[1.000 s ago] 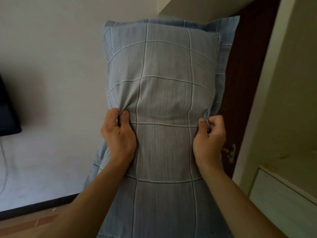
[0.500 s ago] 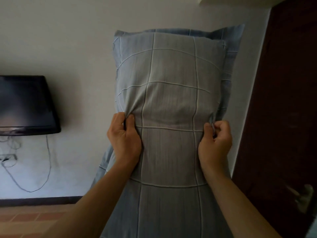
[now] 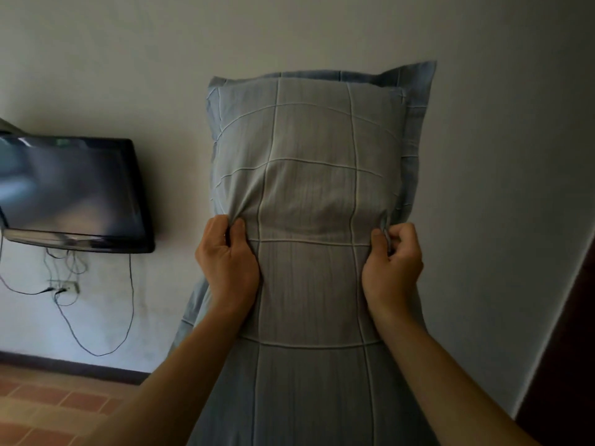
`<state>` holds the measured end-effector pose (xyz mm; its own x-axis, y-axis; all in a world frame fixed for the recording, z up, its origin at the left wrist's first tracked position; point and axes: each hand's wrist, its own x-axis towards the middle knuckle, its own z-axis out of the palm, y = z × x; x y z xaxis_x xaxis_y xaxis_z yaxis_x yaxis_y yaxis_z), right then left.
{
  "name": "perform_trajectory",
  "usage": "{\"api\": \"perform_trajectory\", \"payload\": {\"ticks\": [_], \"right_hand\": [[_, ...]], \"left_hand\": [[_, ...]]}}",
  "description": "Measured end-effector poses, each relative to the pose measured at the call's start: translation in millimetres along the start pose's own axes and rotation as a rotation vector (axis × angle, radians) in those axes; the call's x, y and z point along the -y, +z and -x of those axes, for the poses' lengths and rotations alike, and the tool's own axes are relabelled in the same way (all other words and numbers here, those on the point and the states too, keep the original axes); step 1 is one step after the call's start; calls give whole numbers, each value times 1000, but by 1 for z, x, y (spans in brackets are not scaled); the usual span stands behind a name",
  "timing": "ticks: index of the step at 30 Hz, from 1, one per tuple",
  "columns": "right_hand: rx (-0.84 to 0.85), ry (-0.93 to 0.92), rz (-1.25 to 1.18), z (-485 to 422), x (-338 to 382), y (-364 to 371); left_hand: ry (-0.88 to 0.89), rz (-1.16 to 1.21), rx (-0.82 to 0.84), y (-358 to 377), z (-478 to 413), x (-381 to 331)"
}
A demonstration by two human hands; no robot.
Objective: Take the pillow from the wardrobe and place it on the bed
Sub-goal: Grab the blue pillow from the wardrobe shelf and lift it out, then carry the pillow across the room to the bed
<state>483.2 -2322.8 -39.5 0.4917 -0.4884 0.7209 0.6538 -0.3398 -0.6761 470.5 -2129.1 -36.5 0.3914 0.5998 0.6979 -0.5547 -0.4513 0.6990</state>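
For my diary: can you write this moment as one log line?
phase: carry | pillow: held upright | left hand: grips it | right hand: pinches it

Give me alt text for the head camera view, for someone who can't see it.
A person holds a blue-grey checked pillow upright in front of them, the left hand and right hand each pinching its fabric at mid-height. Behind it is a pale wall, with a wall-mounted television and dangling cables to the left.
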Motion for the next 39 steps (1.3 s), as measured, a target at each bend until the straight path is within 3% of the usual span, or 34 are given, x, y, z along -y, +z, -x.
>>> {"api": "perform_trajectory", "payload": {"ticks": [17, 26, 39], "right_hand": [[355, 112, -315, -3, -85, 290], [546, 178, -532, -14, -149, 436], [714, 217, -795, 28, -131, 593]], "left_hand": [[22, -386, -327, -21, -150, 169], [83, -619, -531, 5, -217, 242], [83, -806, -795, -40, -288, 305]]}}
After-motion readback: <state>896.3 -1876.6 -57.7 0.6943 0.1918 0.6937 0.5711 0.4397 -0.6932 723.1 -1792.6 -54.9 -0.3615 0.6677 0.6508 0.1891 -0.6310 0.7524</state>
